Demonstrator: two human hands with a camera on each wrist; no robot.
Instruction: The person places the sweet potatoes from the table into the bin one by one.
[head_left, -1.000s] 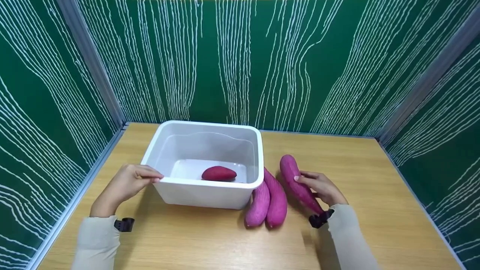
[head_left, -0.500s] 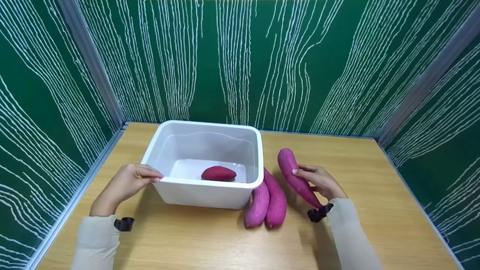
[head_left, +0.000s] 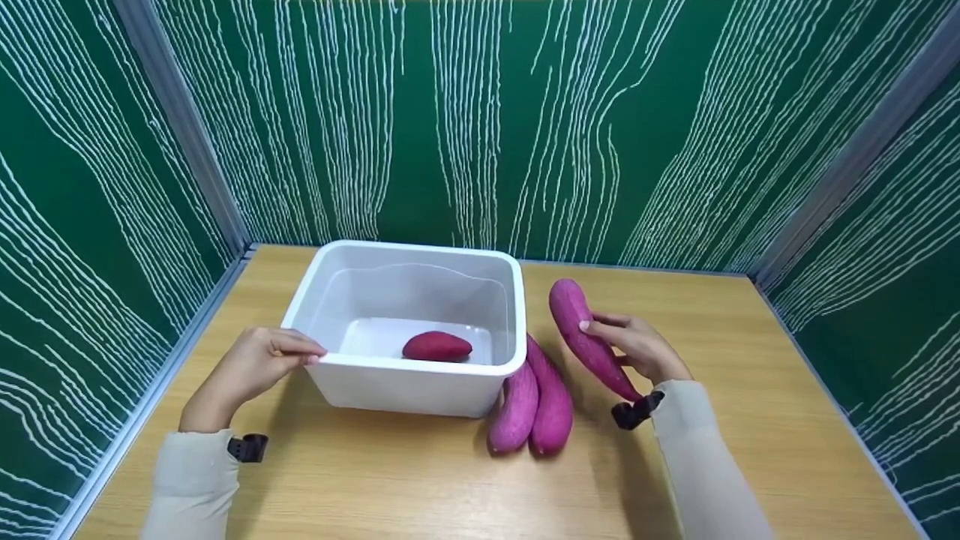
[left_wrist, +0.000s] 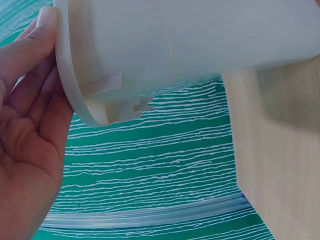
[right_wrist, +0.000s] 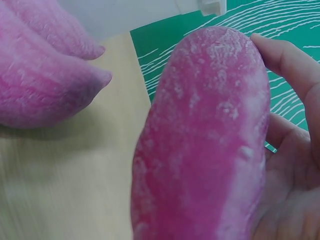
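My left hand (head_left: 247, 375) pinches the rim of a white plastic bin (head_left: 405, 388) at its near left corner. The left wrist view shows the thumb on the rim of the bin (left_wrist: 125, 40) and fingers bent behind it. Inside the bin lies a dark red sweet potato (head_left: 437, 346). To the right of the bin, my right hand (head_left: 641, 346) grips a long purple sweet potato (head_left: 589, 341), held tilted above the table with its thicker end pointing away. In the right wrist view this sweet potato (right_wrist: 200, 140) fills the middle, thumb and fingers along its right side.
Two more purple sweet potatoes, a paler one (head_left: 515, 412) and a deeper pink one (head_left: 553, 416), lie side by side against the bin's right side. Green panels (head_left: 675, 135) with wavy white lines stand around the back and sides of the wooden table (head_left: 420, 480).
My right hand has risen and moved slightly away and left, carrying the long purple sweet potato. My left hand and the bin have stayed in place.
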